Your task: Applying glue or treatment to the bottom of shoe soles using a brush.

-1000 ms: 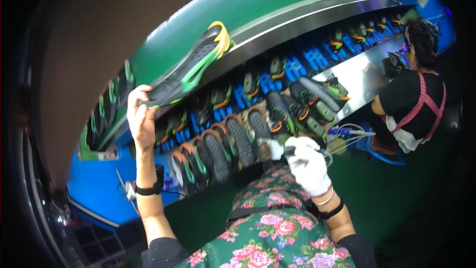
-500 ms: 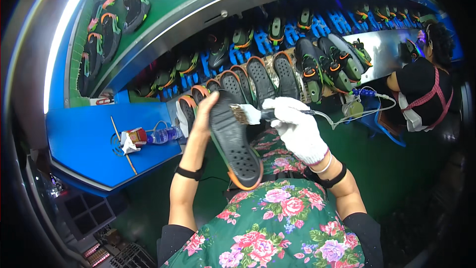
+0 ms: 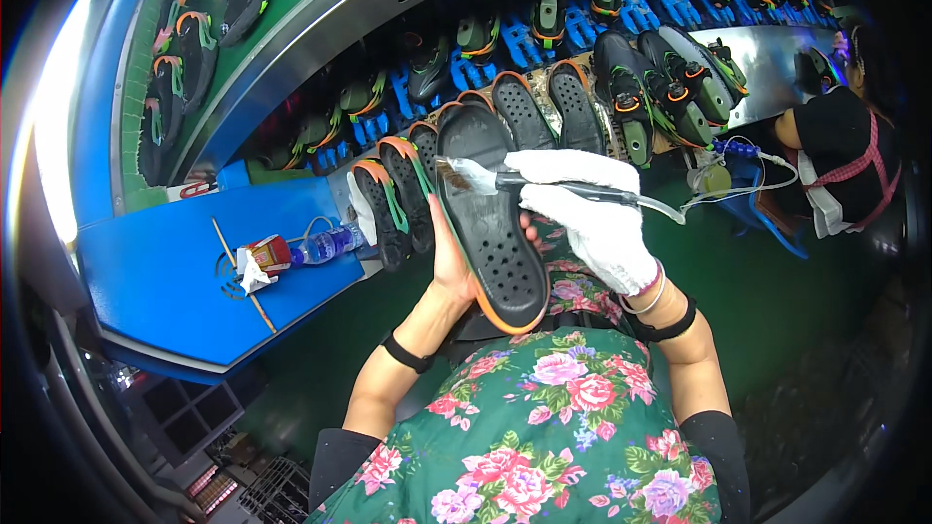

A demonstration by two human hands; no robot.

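Observation:
My bare left hand point(image 3: 453, 257) cradles a black shoe sole point(image 3: 491, 223) from beneath. Its fingertips curl over the right edge. The sole has an orange and green rim, a broad smooth end at the top and a cluster of small holes at the lower end. In a white glove, my right hand point(image 3: 594, 218) grips the black handle of a brush point(image 3: 505, 180), from which a pale tube runs off to the right. The pale head and brown bristles lie against the sole's inner face, near its upper left edge.
Several more soles point(image 3: 575, 109) stand in a row on the bench ahead, beside black shoes point(image 3: 626, 87). A rack line with blue holders point(image 3: 580, 34) runs behind. Left, a blue table point(image 3: 175, 277) bears a bottle point(image 3: 325, 245) and a stick point(image 3: 260, 309). A co-worker point(image 3: 840, 146) sits at right.
The sole has moved right and up, turning its inner face more toward me. My left hand has shifted from its upper left side to underneath. The brush is still against it.

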